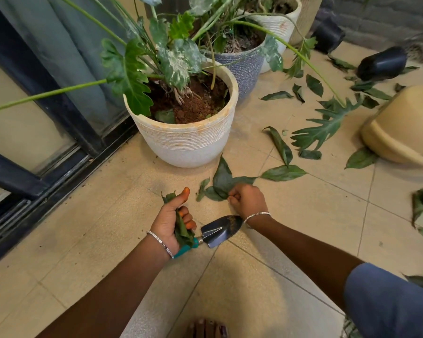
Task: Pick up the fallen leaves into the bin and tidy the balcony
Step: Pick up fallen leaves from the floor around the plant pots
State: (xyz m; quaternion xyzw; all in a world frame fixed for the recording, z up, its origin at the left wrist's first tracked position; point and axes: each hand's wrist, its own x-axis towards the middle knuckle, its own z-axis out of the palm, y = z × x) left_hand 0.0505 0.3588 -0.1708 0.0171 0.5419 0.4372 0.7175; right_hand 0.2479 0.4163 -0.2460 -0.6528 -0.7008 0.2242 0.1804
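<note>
The left hand (172,220) grips a bunch of leaves (182,230), thumb up. The right hand (248,200) pinches a leaf cluster (221,184) lying on the floor (108,215) near the white pot (186,142). A trowel (221,231) lies between the wrists.

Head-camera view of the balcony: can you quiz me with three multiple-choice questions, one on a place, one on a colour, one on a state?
1. Where is the trowel? A inside a plant pot; B on the floor tiles between the wrists; C hanging on the door.
2. What colour is its handle? A red; B teal; C yellow.
3. What is the left hand doing? A resting open; B pressing soil; C gripping a bunch of leaves.

Answers: B, its blade lies flat on the tiles; B, a teal grip shows beneath the left hand; C, the fingers curl round green leaves.
</note>
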